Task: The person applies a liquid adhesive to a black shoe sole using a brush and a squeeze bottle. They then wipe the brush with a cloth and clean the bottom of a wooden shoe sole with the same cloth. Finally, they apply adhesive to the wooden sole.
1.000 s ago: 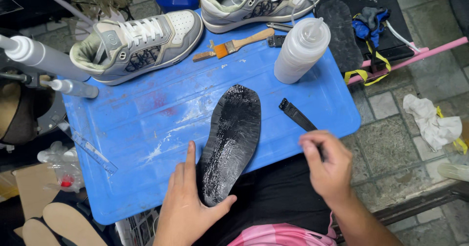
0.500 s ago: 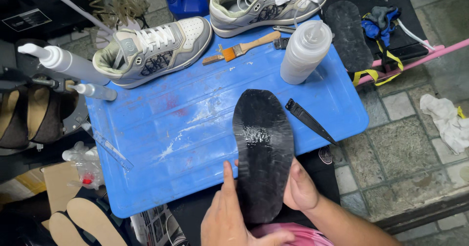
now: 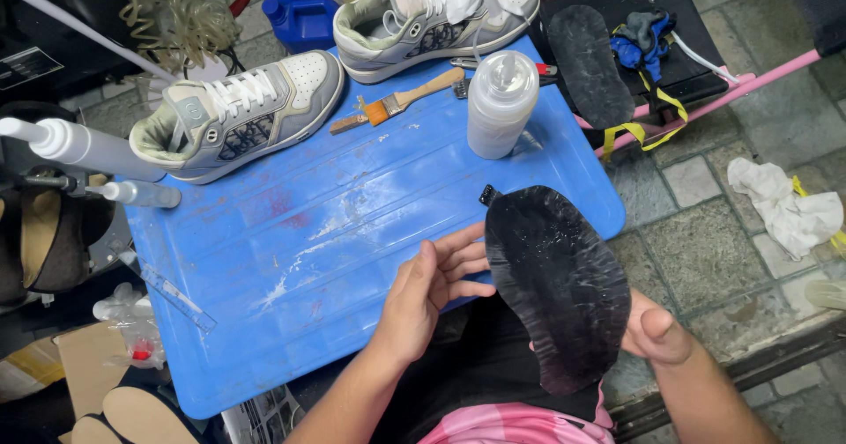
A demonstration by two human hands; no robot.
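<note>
A black insole (image 3: 557, 284) with a shiny, wet-looking surface is lifted off the blue board (image 3: 291, 259) and held over my lap. My right hand (image 3: 656, 331) grips its right edge, thumb on top. My left hand (image 3: 434, 284) touches its left edge with spread fingertips. A black strip (image 3: 487, 196) peeks out from behind the insole's far end. Two grey and white sneakers (image 3: 238, 118) (image 3: 436, 17) stand at the back of the board.
A white squeeze bottle (image 3: 500, 102) and a wooden-handled brush (image 3: 397, 103) lie near the board's far edge. A second black insole (image 3: 589, 63) rests on a black surface at the right. White nozzle bottles (image 3: 79, 149) stick out at the left. A white rag (image 3: 784, 204) lies on the paving.
The insole left the board and shifted right, held up in both hands. My right hand let go of the black strip and took the insole's edge.
</note>
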